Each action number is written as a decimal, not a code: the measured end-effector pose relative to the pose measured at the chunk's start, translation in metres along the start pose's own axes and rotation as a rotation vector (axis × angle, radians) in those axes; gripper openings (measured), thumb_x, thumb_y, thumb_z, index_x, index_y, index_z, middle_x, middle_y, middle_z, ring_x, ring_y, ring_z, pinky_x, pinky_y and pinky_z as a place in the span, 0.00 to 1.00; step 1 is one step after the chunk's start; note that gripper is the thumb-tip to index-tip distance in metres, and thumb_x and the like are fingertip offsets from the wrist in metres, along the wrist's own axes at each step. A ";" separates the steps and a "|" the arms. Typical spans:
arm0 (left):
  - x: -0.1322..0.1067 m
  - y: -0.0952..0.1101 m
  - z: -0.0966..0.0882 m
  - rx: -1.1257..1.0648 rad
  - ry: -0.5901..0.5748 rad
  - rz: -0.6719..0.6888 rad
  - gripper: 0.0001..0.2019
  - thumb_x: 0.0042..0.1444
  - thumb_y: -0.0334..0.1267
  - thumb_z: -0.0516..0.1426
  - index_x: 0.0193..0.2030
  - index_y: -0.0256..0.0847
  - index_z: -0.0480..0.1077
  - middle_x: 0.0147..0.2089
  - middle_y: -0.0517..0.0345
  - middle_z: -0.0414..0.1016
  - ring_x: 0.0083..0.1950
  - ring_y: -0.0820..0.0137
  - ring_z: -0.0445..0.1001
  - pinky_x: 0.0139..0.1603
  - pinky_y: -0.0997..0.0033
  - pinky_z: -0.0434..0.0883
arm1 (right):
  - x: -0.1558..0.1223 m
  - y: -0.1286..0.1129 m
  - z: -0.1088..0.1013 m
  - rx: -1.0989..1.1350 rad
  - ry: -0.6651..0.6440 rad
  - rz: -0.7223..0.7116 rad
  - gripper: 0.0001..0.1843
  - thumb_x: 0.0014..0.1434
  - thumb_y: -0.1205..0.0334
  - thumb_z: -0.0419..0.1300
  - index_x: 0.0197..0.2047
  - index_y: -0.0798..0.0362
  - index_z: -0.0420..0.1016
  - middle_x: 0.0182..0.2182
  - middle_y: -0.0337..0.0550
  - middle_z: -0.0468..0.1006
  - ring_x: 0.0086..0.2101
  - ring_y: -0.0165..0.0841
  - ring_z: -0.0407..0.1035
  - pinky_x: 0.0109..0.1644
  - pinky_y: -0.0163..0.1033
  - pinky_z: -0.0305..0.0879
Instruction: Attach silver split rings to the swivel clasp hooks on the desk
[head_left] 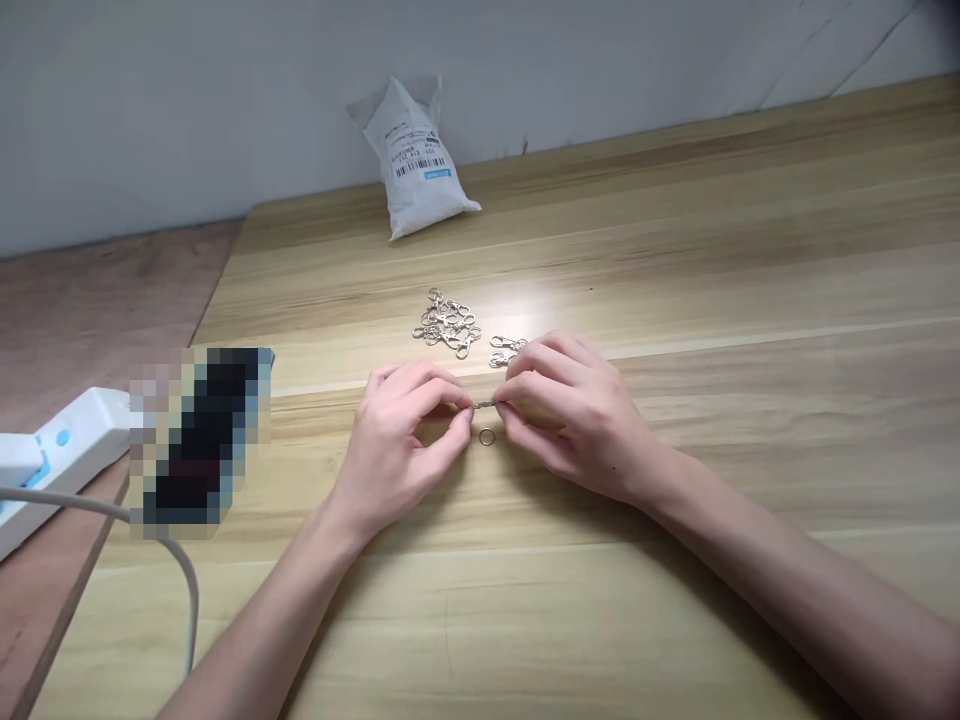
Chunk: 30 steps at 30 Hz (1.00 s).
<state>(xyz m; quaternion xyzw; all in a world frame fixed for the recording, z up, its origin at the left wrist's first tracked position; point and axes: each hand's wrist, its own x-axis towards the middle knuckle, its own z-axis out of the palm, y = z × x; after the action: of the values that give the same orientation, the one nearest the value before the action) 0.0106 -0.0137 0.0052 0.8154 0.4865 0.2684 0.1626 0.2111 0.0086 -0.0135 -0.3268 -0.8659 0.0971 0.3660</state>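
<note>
Between their fingertips, my left hand (412,440) and my right hand (574,415) pinch the two ends of a small silvery lobster clasp (485,405), held just over the table. Most of the clasp's ends are covered by the fingers. A loose metal ring (487,437) lies on the wood right below it. Beyond my left hand is a pile of lobster clasps with rings (448,322). A couple more clasps (504,343) lie beside my right hand, partly hidden behind its fingers.
A white plastic parcel bag (420,165) with a printed label leans near the wall. At the left are a blurred-out dark object (206,435), a white power strip (67,450) and a pale cable (193,590) crossing the table (600,620).
</note>
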 end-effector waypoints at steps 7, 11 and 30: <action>-0.002 0.003 0.003 0.101 0.065 0.050 0.04 0.58 0.29 0.58 0.33 0.39 0.71 0.37 0.59 0.76 0.40 0.69 0.73 0.51 0.60 0.61 | -0.001 -0.001 0.001 0.062 -0.017 0.080 0.04 0.60 0.70 0.56 0.35 0.55 0.72 0.32 0.45 0.75 0.36 0.37 0.66 0.42 0.44 0.61; -0.003 0.002 0.003 0.088 0.069 0.054 0.04 0.58 0.29 0.58 0.33 0.39 0.71 0.36 0.59 0.76 0.40 0.69 0.73 0.48 0.62 0.62 | -0.002 0.001 0.002 0.094 -0.116 0.090 0.04 0.61 0.69 0.56 0.37 0.54 0.72 0.35 0.46 0.75 0.38 0.38 0.66 0.43 0.45 0.61; 0.000 -0.033 -0.003 0.240 0.103 -0.048 0.14 0.61 0.34 0.57 0.53 0.44 0.69 0.60 0.53 0.67 0.61 0.60 0.64 0.62 0.53 0.64 | -0.002 0.007 -0.002 0.043 -0.129 0.015 0.06 0.63 0.68 0.56 0.36 0.53 0.74 0.37 0.48 0.75 0.39 0.37 0.66 0.43 0.45 0.61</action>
<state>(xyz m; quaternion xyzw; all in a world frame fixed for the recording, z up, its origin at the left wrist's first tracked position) -0.0141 0.0014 -0.0101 0.8022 0.5423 0.2457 0.0453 0.2170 0.0129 -0.0164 -0.3185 -0.8830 0.1394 0.3154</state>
